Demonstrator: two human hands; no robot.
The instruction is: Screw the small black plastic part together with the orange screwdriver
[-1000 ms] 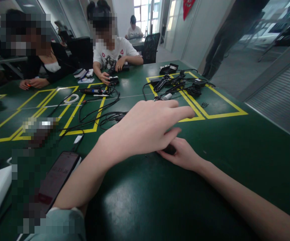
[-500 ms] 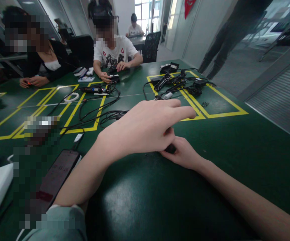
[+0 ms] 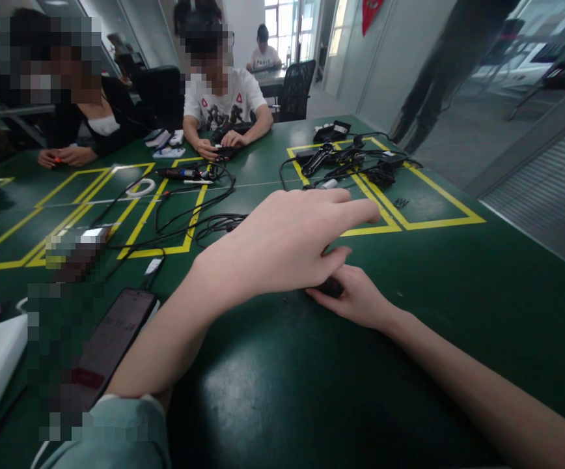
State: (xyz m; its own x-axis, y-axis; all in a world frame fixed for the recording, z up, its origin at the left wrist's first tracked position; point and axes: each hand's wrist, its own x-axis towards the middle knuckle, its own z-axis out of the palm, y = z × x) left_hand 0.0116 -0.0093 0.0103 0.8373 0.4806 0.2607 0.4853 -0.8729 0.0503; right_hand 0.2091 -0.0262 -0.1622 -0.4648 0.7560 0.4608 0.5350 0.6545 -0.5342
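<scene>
My left hand hovers over the green table, index finger stretched to the right and thumb curled under; it hides most of what lies beneath it. My right hand rests on the table just below it, fingers pinched around a small dark object that I cannot make out. The left thumb nearly touches the right hand's fingers.
A phone lies near my left forearm. Black cables run across yellow taped squares. A pile of black devices and cords sits in the far right square. Two people sit across the table, hands on small parts.
My left thumb has shifted slightly over the right hand's fingers. Both hands stay in about the same place. The view tilted a little.
</scene>
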